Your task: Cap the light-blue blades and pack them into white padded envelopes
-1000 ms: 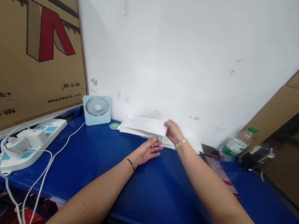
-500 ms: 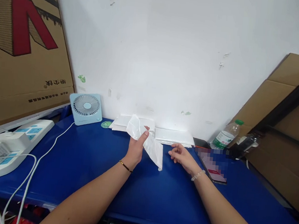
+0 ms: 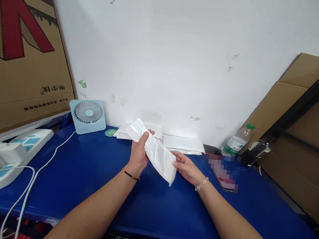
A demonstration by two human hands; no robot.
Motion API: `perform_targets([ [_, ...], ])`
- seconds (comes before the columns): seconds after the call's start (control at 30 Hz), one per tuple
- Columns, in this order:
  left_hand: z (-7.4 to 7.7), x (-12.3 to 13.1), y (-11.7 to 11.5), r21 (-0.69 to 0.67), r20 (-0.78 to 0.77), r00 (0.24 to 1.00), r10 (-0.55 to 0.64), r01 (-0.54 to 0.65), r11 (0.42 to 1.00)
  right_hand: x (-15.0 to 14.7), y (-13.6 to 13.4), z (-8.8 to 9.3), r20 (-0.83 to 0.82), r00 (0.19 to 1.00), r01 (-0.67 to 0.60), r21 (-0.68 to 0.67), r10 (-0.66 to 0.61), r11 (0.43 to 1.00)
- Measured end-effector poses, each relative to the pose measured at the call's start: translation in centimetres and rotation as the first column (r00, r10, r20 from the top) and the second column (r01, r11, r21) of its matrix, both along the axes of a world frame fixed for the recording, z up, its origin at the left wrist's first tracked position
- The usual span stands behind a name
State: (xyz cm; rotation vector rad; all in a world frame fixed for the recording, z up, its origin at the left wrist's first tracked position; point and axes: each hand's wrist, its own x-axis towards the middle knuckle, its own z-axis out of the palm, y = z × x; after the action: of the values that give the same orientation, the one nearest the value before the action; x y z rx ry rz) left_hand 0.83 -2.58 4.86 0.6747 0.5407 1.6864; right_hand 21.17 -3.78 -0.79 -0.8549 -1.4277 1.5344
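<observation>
A crinkled white plastic packet [image 3: 160, 158] is held slanting above the blue table, its upper end to the left. My left hand [image 3: 140, 149] is closed round its upper part, thumb on top. At the lower right end, my right hand [image 3: 186, 168] pinches the packet's edge between thumb and fingers. Behind the hands, flat white packets [image 3: 184, 143] lie in two low piles against the wall. What the held packet contains is hidden.
A light blue fan [image 3: 88, 115] and a white power strip [image 3: 30, 144] with cables are on the left. To the right are a phone [image 3: 224, 174], a green-capped bottle [image 3: 235, 142] and a dark bottle [image 3: 258, 151]. Cardboard [image 3: 283, 90] leans at the right.
My right hand has moved left and taken hold of the packet's lower end. The packet has turned so that more of its broad face shows. The view has shifted slightly.
</observation>
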Motion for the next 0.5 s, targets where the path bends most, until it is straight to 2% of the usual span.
perform_targets([
  [0.13,-0.4,0.0,0.2,-0.012,0.023,0.998,0.061,-0.060,0.998,0.4,0.3,-0.4,-0.049,0.991,0.114,-0.170,-0.124,0.979],
  [0.27,-0.1,0.3,-0.3,0.088,-0.034,0.993,0.113,-0.110,0.990,1.2,1.0,-1.1,-0.038,0.977,0.201,-0.159,-0.209,0.967],
  [0.33,0.1,0.5,-0.6,0.146,-0.081,0.989,0.120,-0.108,0.983,1.8,1.3,-1.2,0.003,0.972,0.236,-0.091,-0.237,0.968],
  [0.4,0.4,0.7,-0.9,0.197,-0.123,0.984,0.132,-0.107,0.975,2.5,1.4,-1.2,0.099,0.954,0.281,0.045,-0.284,0.959],
  [0.43,0.6,0.8,-1.0,0.212,-0.137,0.981,0.140,-0.109,0.971,2.9,1.4,-1.1,0.170,0.940,0.275,0.127,-0.294,0.953],
  [0.5,1.0,1.2,-1.1,0.223,-0.150,0.977,0.148,-0.113,0.968,3.5,1.2,-0.8,0.333,0.908,0.170,0.259,-0.253,0.951],
])
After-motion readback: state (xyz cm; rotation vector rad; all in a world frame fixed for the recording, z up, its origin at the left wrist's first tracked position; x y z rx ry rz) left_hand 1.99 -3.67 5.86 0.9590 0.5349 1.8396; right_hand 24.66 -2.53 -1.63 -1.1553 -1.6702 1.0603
